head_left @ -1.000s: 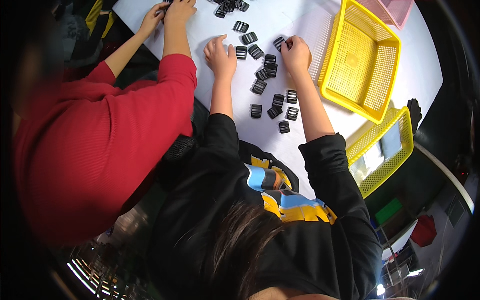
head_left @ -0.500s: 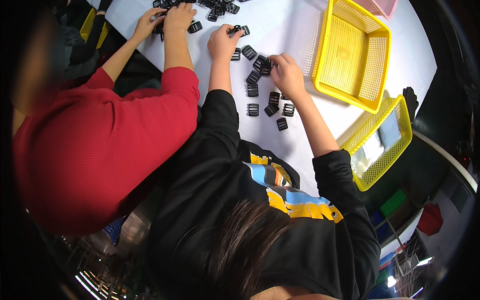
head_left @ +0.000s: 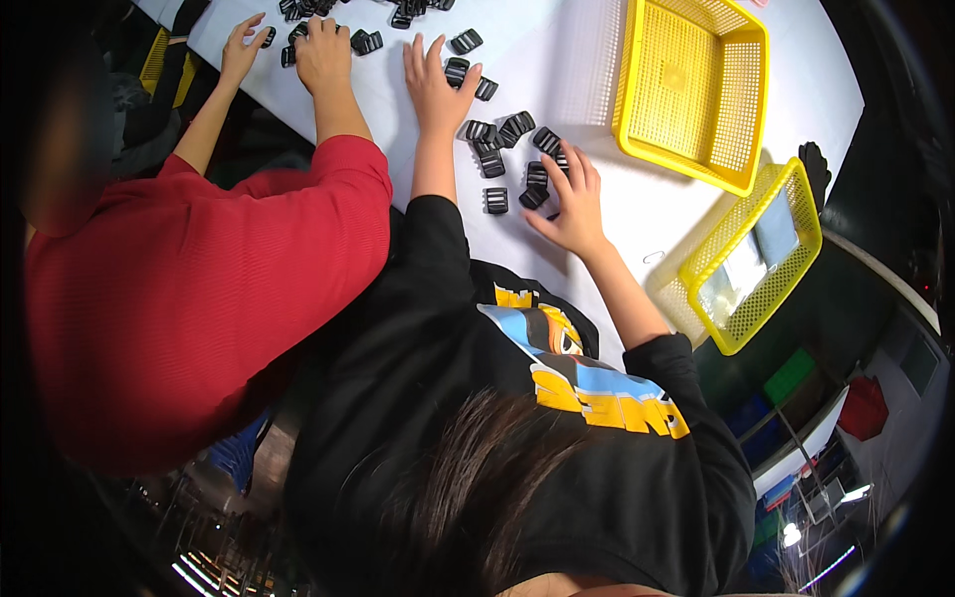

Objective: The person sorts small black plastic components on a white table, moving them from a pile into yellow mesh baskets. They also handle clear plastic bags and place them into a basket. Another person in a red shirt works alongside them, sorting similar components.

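Observation:
My left hand [head_left: 438, 92] is over the white table [head_left: 609, 261] with fingers spread, palm down. A black plastic slider buckle [head_left: 456, 72] lies by its thumb and forefinger, partly hidden by the hand. Another black buckle [head_left: 466, 41] lies just beyond it. To the right, my right hand [head_left: 573, 211] is open too, fingers apart. Beside its fingers are a black buckle [head_left: 534, 197] and a few more, some overlapping and partly covered by the fingertips. Between my hands several loose buckles [head_left: 488, 160] are scattered, and one [head_left: 495, 200] lies apart nearer to me.
A large yellow basket [head_left: 686, 80] stands at the far right. A smaller yellow basket [head_left: 796, 264] holding clear bags and something blue sits at the table's right edge. At left, a co-worker in a red sleeve [head_left: 350, 177] handles a heap of black buckles [head_left: 366, 42].
My left hand has released a buckle and spread its fingers. My right hand has come nearer to me and opened. Buckles between my hands have shifted, and the co-worker's left hand has moved left.

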A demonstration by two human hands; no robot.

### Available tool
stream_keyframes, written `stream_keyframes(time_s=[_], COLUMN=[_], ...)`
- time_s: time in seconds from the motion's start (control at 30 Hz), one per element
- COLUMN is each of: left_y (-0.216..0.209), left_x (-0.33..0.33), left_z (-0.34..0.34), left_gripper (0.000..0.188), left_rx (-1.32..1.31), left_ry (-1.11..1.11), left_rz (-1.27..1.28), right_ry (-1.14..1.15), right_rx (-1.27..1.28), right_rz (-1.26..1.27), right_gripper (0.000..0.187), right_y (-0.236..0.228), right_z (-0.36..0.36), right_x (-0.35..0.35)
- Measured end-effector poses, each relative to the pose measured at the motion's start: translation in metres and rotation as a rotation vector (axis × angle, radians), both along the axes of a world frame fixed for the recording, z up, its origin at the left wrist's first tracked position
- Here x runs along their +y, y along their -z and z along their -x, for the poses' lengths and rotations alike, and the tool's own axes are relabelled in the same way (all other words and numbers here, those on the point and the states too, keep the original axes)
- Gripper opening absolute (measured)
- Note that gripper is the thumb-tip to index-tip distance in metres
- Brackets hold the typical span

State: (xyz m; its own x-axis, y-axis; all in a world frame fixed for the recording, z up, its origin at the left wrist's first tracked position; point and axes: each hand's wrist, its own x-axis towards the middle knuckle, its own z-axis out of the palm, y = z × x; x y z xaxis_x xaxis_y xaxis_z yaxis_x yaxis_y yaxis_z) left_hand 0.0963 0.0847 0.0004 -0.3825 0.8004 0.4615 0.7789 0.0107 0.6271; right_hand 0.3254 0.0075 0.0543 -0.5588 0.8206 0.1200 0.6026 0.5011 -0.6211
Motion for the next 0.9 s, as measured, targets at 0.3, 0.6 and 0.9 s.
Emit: stream_keyframes(time_s=[0.3, 0.6, 0.9], left_y=[-0.002, -0.021, -0.026], left_x=[0.029, -0.016, -0.03], left_z=[-0.031, -0.041, -0.055], left_gripper=[0.027, 0.039, 0.06], left_rx=[0.069, -0.936, -1.182], left_ry=[0.175, 0.254, 0.173], left_rz=[0.159, 0.218, 0.163], right_ry=[0.028, -0.139, -0.047], right_rx=[-0.151, -0.083, 0.068], right_rz=[-0.039, -0.103, -0.306], right_gripper=[0.105, 0.097, 0.051], right_y=[0.029, 0.029, 0.039], right_z=[0.015, 0.05, 0.057], right_x=[-0.003, 0.049, 0.064])
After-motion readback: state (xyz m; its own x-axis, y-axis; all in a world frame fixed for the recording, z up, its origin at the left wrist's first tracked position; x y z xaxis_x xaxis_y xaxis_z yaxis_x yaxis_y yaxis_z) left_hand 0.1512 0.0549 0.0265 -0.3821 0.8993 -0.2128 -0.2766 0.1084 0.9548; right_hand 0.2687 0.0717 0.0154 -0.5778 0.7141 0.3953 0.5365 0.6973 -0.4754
